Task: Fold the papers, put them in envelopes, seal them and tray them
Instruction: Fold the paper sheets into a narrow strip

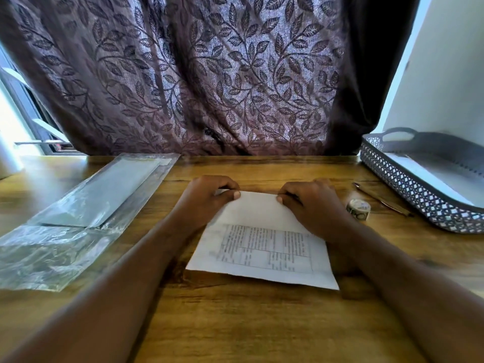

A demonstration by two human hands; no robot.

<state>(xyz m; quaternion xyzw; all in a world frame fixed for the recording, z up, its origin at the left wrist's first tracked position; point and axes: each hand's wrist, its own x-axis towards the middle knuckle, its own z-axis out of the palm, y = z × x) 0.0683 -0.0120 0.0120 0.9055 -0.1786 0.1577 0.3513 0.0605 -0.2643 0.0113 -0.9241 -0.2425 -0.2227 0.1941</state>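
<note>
Our forearms point(117, 284) lead from the lower frame to the paper point(262, 247), flat on the table point(235, 323) at centre. Left hand point(207, 197) and right hand point(311, 205) pinch its far edge with curled fingers; we should match the corners squarely before creasing.

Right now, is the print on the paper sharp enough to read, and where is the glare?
Head view: print on the paper is smeared, unreadable; window at far left is blown out white; plastic packet glints; wide-angle lens bows the tray and curtain.
</note>
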